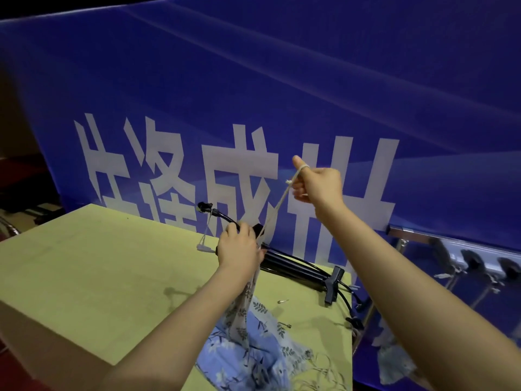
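A blue-and-white leaf-print fabric bag [253, 348] lies bunched on the yellow-green table [98, 272], its neck lifted. My left hand [239, 249] grips the gathered neck of the bag above the table. A pale drawstring [277, 207] runs taut from that neck up to my right hand [318, 182], which is raised. The string is looped round that hand's index finger, and the other fingers are curled. A small knot shows on the string just below the finger.
A black hand pump [296, 268] with its hose [222, 214] lies along the table's far edge. Two small metal needles [283, 301] lie near the fabric. A blue banner [253, 108] with white characters stands behind. Glossy metal-framed furniture [451, 266] is at right.
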`<state>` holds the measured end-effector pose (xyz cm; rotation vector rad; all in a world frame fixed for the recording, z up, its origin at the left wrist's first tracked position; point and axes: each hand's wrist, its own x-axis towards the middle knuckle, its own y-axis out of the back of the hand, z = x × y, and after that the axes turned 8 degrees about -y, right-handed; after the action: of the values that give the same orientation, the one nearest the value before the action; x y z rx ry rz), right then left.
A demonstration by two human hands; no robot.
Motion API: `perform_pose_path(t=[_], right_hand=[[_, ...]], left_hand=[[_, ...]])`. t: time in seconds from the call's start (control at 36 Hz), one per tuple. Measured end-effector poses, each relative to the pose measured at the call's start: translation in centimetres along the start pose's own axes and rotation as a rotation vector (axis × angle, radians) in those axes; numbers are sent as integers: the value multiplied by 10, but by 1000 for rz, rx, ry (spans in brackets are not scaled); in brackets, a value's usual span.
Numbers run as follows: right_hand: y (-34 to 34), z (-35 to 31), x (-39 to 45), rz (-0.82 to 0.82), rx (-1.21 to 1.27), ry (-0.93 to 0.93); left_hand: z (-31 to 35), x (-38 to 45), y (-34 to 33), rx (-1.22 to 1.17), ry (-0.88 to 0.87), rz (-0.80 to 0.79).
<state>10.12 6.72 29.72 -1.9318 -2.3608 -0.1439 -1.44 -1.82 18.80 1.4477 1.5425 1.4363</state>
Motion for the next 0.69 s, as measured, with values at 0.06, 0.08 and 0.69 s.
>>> perform_pose_path(t=[0.06,0.08,0.69], right_hand=[[8,0,-8,-58,68,-19],[13,-1,-13,-86,99,-25],[184,-47,-77,-102,246,220]], left_hand=[[10,-4,5,43,19,-24],[16,-7,10,81,23,-32],[173,-58,126,64,-120,22]])
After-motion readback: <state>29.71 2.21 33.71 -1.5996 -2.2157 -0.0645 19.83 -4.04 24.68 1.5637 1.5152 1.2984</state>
